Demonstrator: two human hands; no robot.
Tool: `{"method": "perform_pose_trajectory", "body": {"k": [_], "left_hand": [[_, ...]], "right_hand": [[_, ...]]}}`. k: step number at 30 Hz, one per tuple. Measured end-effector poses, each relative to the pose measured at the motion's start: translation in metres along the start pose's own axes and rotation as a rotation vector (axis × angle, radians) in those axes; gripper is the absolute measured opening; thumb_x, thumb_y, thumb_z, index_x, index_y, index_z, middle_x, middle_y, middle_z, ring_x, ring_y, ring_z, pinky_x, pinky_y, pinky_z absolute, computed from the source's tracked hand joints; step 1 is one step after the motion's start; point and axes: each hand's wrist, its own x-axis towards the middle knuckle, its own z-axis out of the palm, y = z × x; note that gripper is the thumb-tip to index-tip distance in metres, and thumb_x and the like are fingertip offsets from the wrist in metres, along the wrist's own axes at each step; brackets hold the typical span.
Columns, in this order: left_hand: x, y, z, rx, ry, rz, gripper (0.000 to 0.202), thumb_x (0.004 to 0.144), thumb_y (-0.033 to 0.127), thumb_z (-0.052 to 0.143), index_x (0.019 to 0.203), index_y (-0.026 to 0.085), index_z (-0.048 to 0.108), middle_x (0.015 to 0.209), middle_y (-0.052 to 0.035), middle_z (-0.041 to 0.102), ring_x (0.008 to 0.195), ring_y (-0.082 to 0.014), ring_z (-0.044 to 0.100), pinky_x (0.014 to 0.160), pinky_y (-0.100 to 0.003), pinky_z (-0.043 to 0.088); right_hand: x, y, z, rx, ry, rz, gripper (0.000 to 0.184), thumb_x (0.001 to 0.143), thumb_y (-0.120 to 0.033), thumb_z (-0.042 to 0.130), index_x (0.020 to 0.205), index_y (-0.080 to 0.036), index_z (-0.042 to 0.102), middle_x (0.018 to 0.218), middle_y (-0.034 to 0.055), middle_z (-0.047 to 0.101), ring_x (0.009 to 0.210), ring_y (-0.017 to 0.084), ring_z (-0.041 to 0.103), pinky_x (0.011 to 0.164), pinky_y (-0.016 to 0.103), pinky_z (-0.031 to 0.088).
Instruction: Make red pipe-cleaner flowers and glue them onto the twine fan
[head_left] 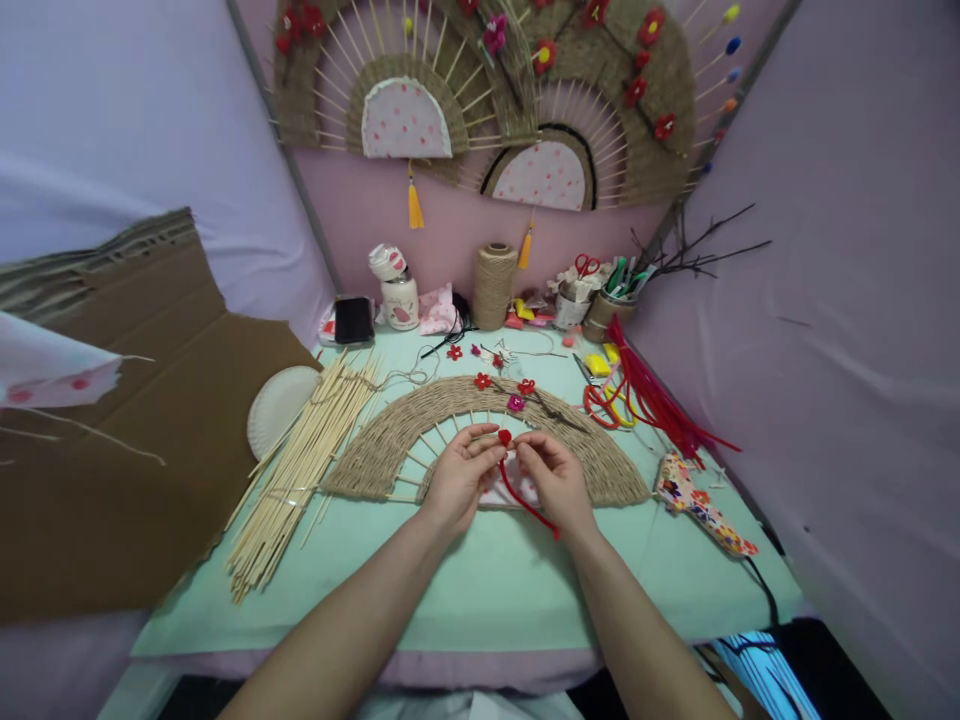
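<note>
Between my two hands is a red pipe cleaner [517,490], its upper end bent into a small petal-like loop and its tail hanging down to the right. My left hand [463,472] pinches the looped end from the left. The fingers of my right hand [553,478] are closed on it from the right, just below the loop. Under my hands lies a fan of woven twine on sticks [397,420], partly hidden by them. On its top edge sit small red flowers [482,381], a magenta flower [516,403] and a dark twig [559,412].
A bundle of thin sticks [289,480] and a white paper plate [281,410] lie left, beside cardboard [112,450]. To the right are red pipe cleaners [652,390], scissors [600,407] and a flower-patterned glue gun [701,505]. A twine spool [494,287] stands behind.
</note>
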Motion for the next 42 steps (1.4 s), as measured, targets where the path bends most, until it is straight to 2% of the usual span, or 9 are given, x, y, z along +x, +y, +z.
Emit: {"method": "perform_pose_trajectory", "body": {"k": [11,19,24,29,32,34,36,40,42], "left_hand": [[-0.002,0.001,0.0,0.103,-0.007,0.084,0.041,0.063,0.023,0.078,0.1,0.019,0.059,0.077,0.001,0.064,0.063,-0.0069,0.057,0.053,-0.016,0.04],[-0.003,0.002,0.0,0.064,-0.034,0.138,0.04,0.064,0.02,0.077,0.099,0.019,0.057,0.076,0.0013,0.065,0.07,-0.0089,0.06,0.069,-0.021,0.046],[-0.003,0.001,0.0,0.062,-0.068,0.105,0.039,0.065,0.02,0.077,0.096,0.019,0.053,0.079,-0.0004,0.068,0.07,-0.0116,0.062,0.069,-0.024,0.047],[-0.005,-0.002,-0.001,0.128,-0.102,0.063,0.034,0.067,0.025,0.076,0.089,0.019,0.052,0.075,-0.0006,0.068,0.066,-0.0118,0.061,0.066,-0.024,0.046],[-0.005,-0.001,0.0,0.219,-0.087,0.043,0.03,0.065,0.026,0.077,0.084,0.018,0.055,0.074,0.0005,0.065,0.064,-0.0101,0.059,0.063,-0.022,0.044],[-0.005,0.0,0.0,0.294,-0.07,0.079,0.027,0.064,0.024,0.077,0.084,0.017,0.059,0.076,0.0001,0.065,0.068,-0.0101,0.058,0.064,-0.021,0.044],[-0.005,0.003,0.001,0.339,-0.082,0.119,0.027,0.064,0.022,0.076,0.087,0.017,0.062,0.082,-0.0016,0.065,0.075,-0.0116,0.059,0.069,-0.022,0.045],[-0.006,0.007,0.002,0.358,-0.127,0.135,0.035,0.065,0.022,0.076,0.096,0.018,0.061,0.089,-0.0032,0.065,0.084,-0.0137,0.06,0.078,-0.025,0.046],[-0.007,0.008,0.002,0.373,-0.137,0.127,0.033,0.067,0.025,0.075,0.096,0.019,0.061,0.088,-0.0029,0.065,0.083,-0.0139,0.061,0.076,-0.025,0.046]], "right_hand": [[-0.005,-0.008,0.002,0.003,-0.007,0.081,0.026,0.071,-0.042,0.07,0.082,-0.02,0.066,0.073,0.0012,0.065,0.062,0.014,0.055,0.058,0.026,0.044],[-0.006,-0.016,0.007,-0.017,-0.01,0.078,0.025,0.07,-0.041,0.071,0.081,-0.019,0.069,0.069,0.0014,0.065,0.058,0.013,0.052,0.056,0.026,0.042],[-0.005,-0.011,0.007,0.143,-0.017,0.145,0.024,0.068,-0.04,0.073,0.083,-0.021,0.071,0.07,0.0003,0.065,0.06,0.013,0.053,0.059,0.027,0.042],[-0.005,-0.01,0.003,0.391,-0.11,0.286,0.02,0.063,-0.034,0.079,0.076,-0.021,0.07,0.073,-0.0003,0.066,0.063,0.013,0.055,0.061,0.027,0.042],[-0.005,-0.013,0.001,0.428,-0.148,0.32,0.022,0.063,-0.035,0.079,0.075,-0.019,0.068,0.072,-0.0001,0.064,0.065,0.013,0.056,0.065,0.027,0.044],[-0.005,-0.016,-0.001,0.356,-0.137,0.275,0.022,0.067,-0.037,0.075,0.074,-0.019,0.065,0.069,-0.0004,0.062,0.064,0.013,0.054,0.064,0.026,0.043],[-0.006,-0.019,-0.002,0.183,-0.104,0.183,0.02,0.073,-0.038,0.069,0.074,-0.018,0.063,0.069,-0.0005,0.06,0.062,0.012,0.052,0.06,0.025,0.041],[-0.01,-0.025,-0.003,-0.321,-0.002,-0.157,0.013,0.083,-0.03,0.057,0.075,-0.019,0.06,0.08,0.0032,0.058,0.073,0.016,0.053,0.062,0.027,0.042],[-0.014,-0.027,-0.002,-0.512,0.002,-0.301,0.011,0.086,-0.025,0.052,0.077,-0.02,0.057,0.084,0.0046,0.058,0.079,0.018,0.053,0.066,0.029,0.042]]}}
